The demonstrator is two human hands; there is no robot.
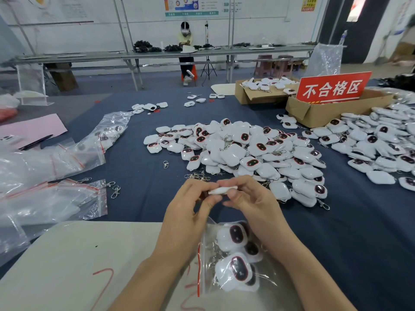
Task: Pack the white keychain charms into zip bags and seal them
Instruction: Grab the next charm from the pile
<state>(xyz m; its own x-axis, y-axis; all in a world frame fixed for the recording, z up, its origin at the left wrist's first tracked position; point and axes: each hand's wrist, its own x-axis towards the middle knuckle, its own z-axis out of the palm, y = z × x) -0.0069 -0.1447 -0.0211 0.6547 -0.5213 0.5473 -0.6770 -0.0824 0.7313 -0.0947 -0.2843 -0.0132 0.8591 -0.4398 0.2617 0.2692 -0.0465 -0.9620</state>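
A dark blue table cloth (134,142) covers the work table, and the main heap of charms (242,151) lies in its middle, with a second heap (377,144) to the right beside a cardboard box (314,113) carrying a red sign (332,87). Empty zip bags (45,198) lie in a loose stack to the left. Nearest the person, partly on a pale board (78,254), lies the bag being filled (208,279); several charms are already inside, and its red zip strip runs along the left edge under the left forearm. Above that bag the left hand (190,212) and the right hand (253,203) pinch one white charm (222,190) between them, each at one end, so it shows edge-on. This looks like a check or a turn of the piece before it goes in. To do it well, the charm's metal clip, which I cannot see here, should be tucked alongside the body so it does not snag the plastic. One hand should free itself to hold the bag mouth wide, and the charm should slide in flat against the others, well clear of the strip so the seal can close along its whole length. A few loose clips (115,190) lie near the empty bags.
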